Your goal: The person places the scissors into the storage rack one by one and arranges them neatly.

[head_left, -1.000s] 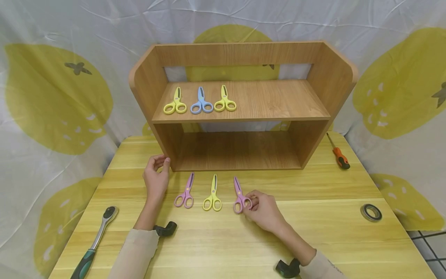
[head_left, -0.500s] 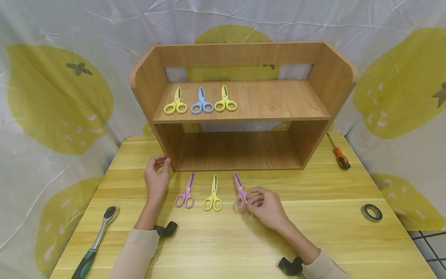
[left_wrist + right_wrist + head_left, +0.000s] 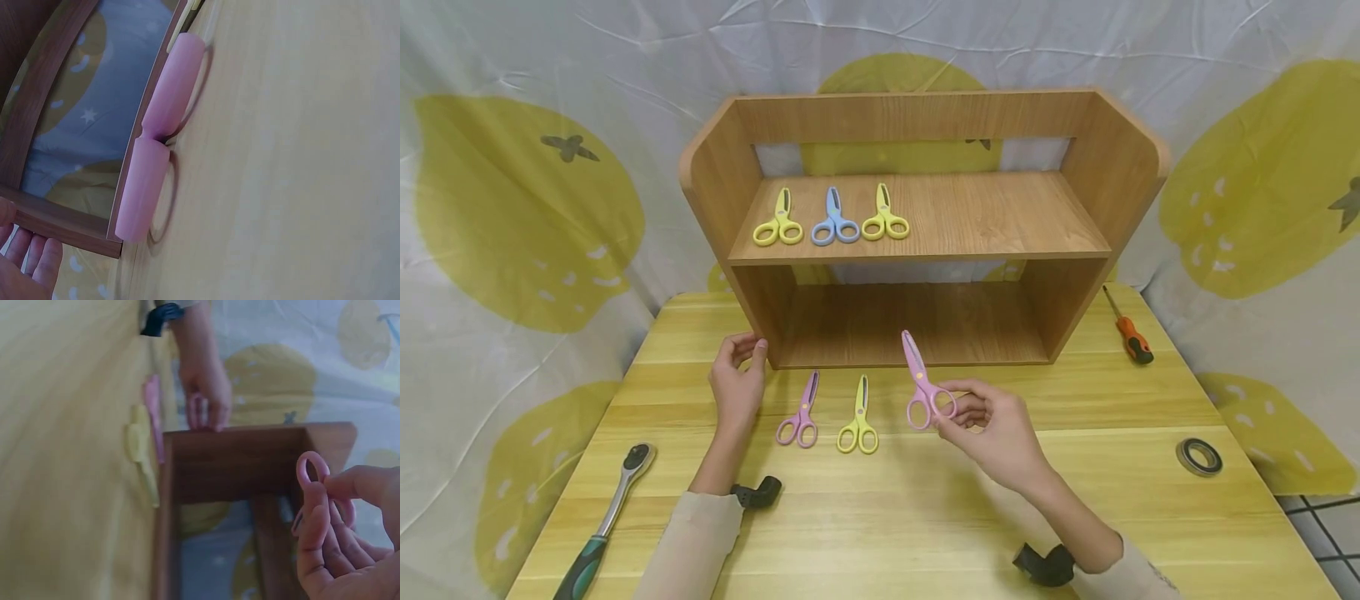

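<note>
My right hand (image 3: 953,410) pinches a pink pair of scissors (image 3: 921,385) by a handle ring and holds it above the table, blades pointing up toward the wooden shelf (image 3: 917,250). In the right wrist view the pink ring (image 3: 312,470) sits between my thumb and fingers (image 3: 325,544). My left hand (image 3: 747,350) grips the shelf's lower left front corner. Another pink pair (image 3: 799,412) and a yellow pair (image 3: 859,417) lie on the table between my hands. The left wrist view shows the lying pink pair's handles (image 3: 156,144) close up.
The upper shelf board carries a yellow pair (image 3: 778,221), a blue pair (image 3: 835,219) and another yellow pair (image 3: 885,217). A ratchet wrench (image 3: 610,512) lies front left, an orange screwdriver (image 3: 1127,329) back right, a tape roll (image 3: 1198,457) at the right.
My right hand has picked the rightmost pink scissors up off the table and raised them toward the shelf. My left hand has stayed on the shelf corner.
</note>
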`<action>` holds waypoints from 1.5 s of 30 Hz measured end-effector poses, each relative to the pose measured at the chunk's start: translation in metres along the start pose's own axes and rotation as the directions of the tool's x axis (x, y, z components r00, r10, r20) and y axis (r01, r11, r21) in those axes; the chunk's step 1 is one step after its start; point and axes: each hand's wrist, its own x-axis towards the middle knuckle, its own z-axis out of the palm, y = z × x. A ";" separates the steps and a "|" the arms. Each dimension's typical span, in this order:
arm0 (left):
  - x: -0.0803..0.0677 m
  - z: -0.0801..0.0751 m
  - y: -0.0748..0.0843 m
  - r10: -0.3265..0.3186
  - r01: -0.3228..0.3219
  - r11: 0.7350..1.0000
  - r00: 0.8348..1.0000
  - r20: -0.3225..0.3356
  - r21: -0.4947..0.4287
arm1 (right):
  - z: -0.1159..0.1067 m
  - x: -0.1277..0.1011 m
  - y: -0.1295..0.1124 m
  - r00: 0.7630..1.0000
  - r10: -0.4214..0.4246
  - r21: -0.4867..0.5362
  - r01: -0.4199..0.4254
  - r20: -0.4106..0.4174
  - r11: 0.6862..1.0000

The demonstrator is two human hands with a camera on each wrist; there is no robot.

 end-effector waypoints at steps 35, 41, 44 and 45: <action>0.002 -0.001 -0.003 -0.011 0.011 1.000 0.999 -0.039 0.014 | -0.079 0.172 -0.078 0.967 -0.108 -0.061 0.096 -0.233 0.993; 0.002 0.000 -0.002 -0.007 0.007 1.000 0.999 -0.046 -0.005 | -0.078 0.191 -0.079 0.976 -0.090 -0.137 0.063 -0.200 0.989; 0.002 0.001 -0.003 0.002 -0.003 1.000 0.999 -0.042 -0.006 | -0.077 0.194 -0.078 0.977 -0.089 -0.170 0.056 -0.192 0.984; 0.002 0.002 -0.003 0.004 -0.005 1.000 0.999 -0.041 -0.007 | -0.077 0.195 -0.078 0.978 -0.091 -0.191 0.054 -0.188 0.980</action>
